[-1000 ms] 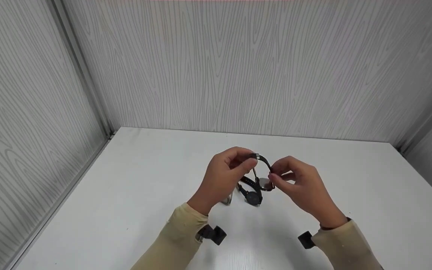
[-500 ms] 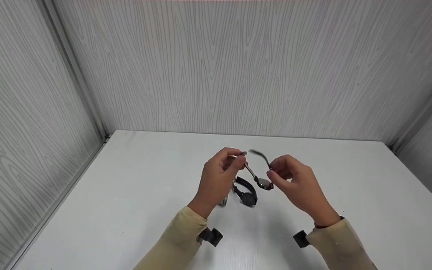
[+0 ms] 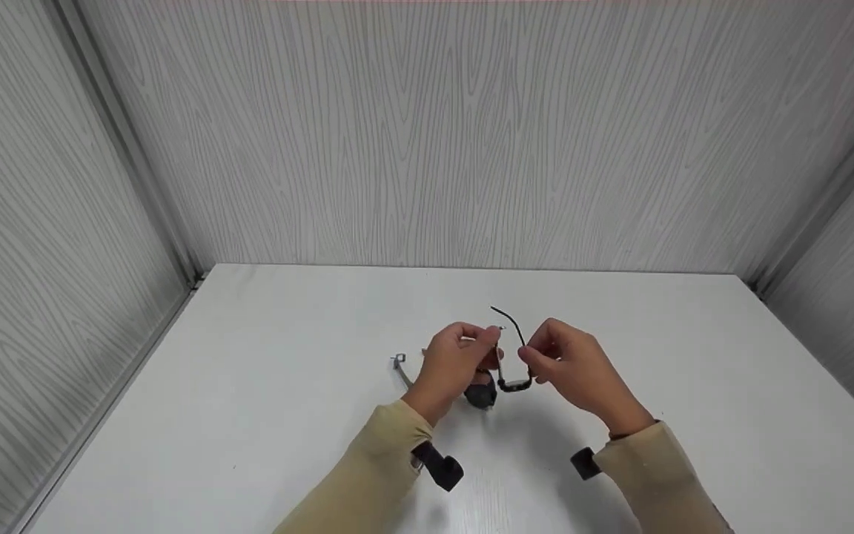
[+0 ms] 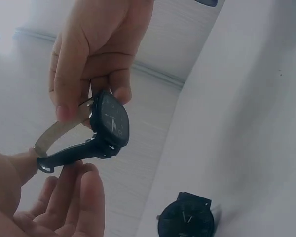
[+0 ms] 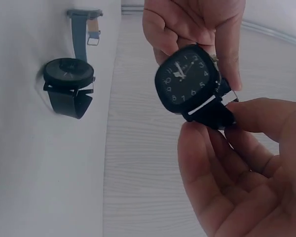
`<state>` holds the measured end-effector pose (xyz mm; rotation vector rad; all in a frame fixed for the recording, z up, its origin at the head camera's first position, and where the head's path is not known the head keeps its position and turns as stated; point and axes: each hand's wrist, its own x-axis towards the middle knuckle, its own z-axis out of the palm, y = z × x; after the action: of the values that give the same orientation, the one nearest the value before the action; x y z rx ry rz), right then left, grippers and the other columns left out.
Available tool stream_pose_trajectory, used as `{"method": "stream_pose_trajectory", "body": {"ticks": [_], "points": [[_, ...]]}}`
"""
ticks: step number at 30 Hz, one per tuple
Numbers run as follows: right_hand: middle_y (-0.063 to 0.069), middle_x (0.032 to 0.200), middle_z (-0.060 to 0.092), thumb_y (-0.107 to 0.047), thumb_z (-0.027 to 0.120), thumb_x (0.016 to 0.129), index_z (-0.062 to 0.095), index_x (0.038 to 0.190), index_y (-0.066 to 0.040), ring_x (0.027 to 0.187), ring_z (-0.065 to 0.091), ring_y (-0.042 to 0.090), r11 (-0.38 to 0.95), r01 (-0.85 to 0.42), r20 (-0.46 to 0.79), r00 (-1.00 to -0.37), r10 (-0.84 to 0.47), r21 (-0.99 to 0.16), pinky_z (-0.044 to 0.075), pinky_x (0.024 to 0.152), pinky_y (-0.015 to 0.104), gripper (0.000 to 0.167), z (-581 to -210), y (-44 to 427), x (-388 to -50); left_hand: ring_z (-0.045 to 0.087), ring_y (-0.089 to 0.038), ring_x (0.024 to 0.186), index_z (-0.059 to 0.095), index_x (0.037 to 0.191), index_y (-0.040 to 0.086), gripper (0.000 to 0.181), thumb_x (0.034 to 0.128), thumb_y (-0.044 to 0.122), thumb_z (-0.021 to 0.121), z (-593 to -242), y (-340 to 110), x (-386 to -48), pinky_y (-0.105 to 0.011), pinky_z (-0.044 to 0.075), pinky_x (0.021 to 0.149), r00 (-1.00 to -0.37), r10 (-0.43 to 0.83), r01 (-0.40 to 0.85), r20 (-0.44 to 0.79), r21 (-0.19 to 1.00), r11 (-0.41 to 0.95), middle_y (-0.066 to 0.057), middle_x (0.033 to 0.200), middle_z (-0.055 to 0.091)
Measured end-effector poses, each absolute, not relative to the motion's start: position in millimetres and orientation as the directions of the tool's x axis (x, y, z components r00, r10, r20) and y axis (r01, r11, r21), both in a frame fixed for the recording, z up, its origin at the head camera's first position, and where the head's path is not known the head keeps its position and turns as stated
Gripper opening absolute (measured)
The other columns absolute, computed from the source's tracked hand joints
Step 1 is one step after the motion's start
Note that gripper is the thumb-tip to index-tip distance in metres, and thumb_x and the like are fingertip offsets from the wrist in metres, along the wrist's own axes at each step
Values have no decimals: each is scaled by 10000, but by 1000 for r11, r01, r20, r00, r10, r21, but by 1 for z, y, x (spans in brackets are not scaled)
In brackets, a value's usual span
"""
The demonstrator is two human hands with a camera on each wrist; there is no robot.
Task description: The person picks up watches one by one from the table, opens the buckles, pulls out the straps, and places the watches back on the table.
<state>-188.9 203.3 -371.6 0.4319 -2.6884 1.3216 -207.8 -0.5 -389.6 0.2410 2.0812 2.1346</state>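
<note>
Both hands hold up a black wristwatch (image 3: 514, 386) with a squarish case, its strap unfastened. My left hand (image 3: 453, 367) pinches the buckle end of the strap between thumb and fingers. With thumb and fingertips, my right hand (image 3: 571, 363) grips the other strap half near the case; its thin free end curves upward. White numerals show on the watch dial (image 5: 184, 79) in the right wrist view. On the table below stands a second black watch (image 5: 68, 73) with a round case, partly hidden by my left hand in the head view.
A grey-blue strap (image 5: 80, 37) with a metal buckle lies beyond the round watch; in the head view its buckle (image 3: 399, 359) shows left of my left hand. The white table (image 3: 286, 319) meets grey wood-grain panels (image 3: 427, 148) at the back and sides.
The held watch's strap was a joined loop a second ago; its two ends have since come apart. Both hands are now lower and the case hangs lower. The grey-blue strap has come into sight.
</note>
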Motion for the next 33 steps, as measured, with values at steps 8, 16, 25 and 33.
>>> {"method": "stream_pose_trajectory", "body": {"ticks": [8,16,25,33], "points": [[42,771,674,-133,690,995,606,904,-87,724,661,184,619,-210,139,-977,-162,-757,521,702,345,132,-388,214,-197,718,-133,846,653,1093,79,260,989,310,708,-405,16,-222,-285,575,756,-944,298,-115,-138,989,94,-51,980,759],[50,788,669,-138,682,1001,592,898,-95,713,660,186,684,-106,18,-991,-134,-722,462,649,339,143,-403,217,-201,639,-118,747,671,991,122,215,990,335,697,-411,22,-230,-246,488,658,-976,209,28,-61,917,399,34,877,733],[43,805,666,-182,664,1015,624,913,-101,690,621,172,707,-61,-59,-988,-144,-705,477,626,310,136,-422,211,-205,611,-137,775,763,945,130,239,971,365,728,-416,18,-232,-336,523,744,-989,138,141,62,700,700,40,867,698],[62,860,684,-268,624,1026,656,1001,-94,705,607,175,718,-77,-45,-988,-149,-692,495,639,315,179,-419,220,-205,652,-158,886,757,1084,124,248,1023,325,625,-394,-7,-226,-380,543,823,-974,197,220,112,676,703,8,991,721]]}}
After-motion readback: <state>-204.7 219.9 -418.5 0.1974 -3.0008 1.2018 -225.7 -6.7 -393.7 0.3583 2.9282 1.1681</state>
